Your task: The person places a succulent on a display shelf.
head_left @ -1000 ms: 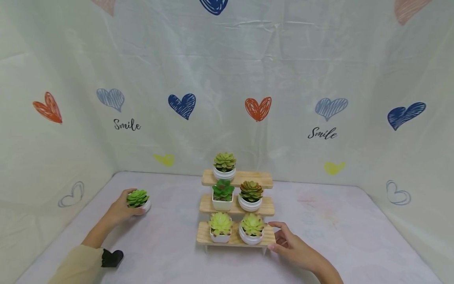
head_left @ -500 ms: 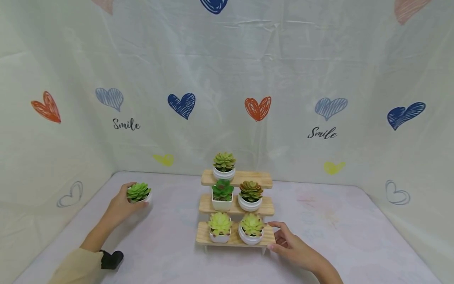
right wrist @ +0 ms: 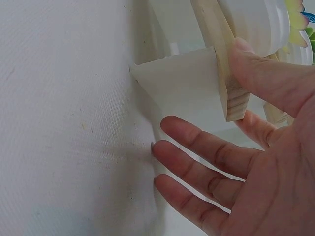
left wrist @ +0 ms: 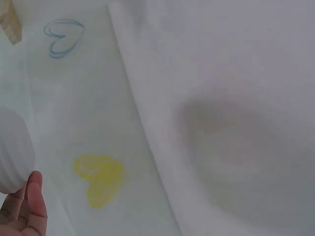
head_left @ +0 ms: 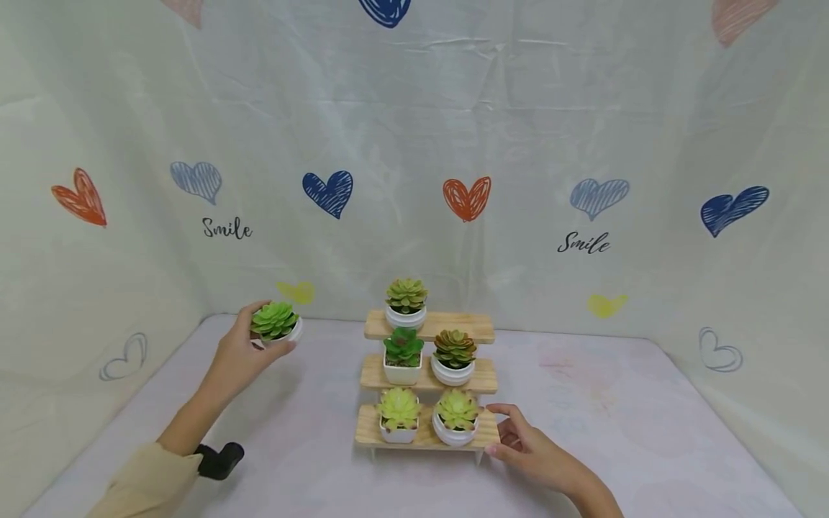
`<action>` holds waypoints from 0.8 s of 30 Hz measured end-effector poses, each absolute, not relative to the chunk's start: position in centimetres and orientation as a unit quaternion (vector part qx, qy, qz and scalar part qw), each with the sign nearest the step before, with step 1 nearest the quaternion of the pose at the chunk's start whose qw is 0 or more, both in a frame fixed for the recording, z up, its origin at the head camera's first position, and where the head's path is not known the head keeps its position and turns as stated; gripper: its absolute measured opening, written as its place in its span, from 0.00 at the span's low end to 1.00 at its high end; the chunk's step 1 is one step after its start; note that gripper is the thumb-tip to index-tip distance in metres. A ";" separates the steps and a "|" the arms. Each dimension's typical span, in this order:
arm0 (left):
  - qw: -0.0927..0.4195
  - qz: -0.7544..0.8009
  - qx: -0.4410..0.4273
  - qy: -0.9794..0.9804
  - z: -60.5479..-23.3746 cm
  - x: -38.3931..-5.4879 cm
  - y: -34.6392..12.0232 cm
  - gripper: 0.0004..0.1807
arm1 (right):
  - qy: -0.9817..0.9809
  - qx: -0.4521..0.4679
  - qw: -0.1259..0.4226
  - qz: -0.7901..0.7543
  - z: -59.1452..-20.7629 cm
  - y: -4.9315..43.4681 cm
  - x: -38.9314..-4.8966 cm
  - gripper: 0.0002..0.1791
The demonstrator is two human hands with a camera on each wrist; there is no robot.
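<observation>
A bright green potted succulent (head_left: pixel 275 321) is held up over the left side of the table, with my left hand (head_left: pixel 241 357) gripping its white pot. In the left wrist view the ribbed pot (left wrist: pixel 14 150) shows at the left edge, fingertips against its side. A three-tier wooden plant stand (head_left: pixel 461 325) stands near the middle, bearing several potted succulents. My right hand (head_left: pixel 536 447) pinches the right end of its lowest shelf. Up close in the right wrist view, thumb and index finger hold the board end (right wrist: pixel 231 78) while the other fingers spread below.
The top shelf has one succulent (head_left: pixel 406 296) at its left; the middle shelf holds a dark green one (head_left: pixel 403 349) and a reddish-brown one (head_left: pixel 455 349). Two pale green ones (head_left: pixel 399 409) stand on the lowest shelf. A heart-printed curtain (head_left: pixel 388 129) hangs behind the table (head_left: pixel 311 460).
My left hand has lifted the green succulent and moved it up and to the right, away from the table's left side. The right hand stays at the stand.
</observation>
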State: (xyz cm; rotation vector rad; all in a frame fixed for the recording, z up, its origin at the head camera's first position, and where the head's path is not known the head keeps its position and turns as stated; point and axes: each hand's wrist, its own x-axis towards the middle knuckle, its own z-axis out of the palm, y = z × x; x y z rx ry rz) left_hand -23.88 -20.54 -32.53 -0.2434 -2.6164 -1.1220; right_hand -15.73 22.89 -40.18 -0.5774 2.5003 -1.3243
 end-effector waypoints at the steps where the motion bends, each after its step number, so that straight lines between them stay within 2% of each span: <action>1: 0.150 -0.387 -0.089 -0.905 -32.2 -23.8 -20.1 0.44 | 0.859 -0.198 0.126 -0.455 -40.2 22.8 -15.7 0.34; 11: 0.205 -0.406 -0.125 -0.882 -29.2 -23.3 -16.0 0.41 | 0.861 -0.199 0.124 -0.452 -40.0 22.7 -15.6 0.33; 24: 0.168 -0.463 -0.197 -0.848 -26.0 -23.3 -10.2 0.42 | 0.860 -0.198 0.127 -0.453 -40.1 22.8 -15.7 0.33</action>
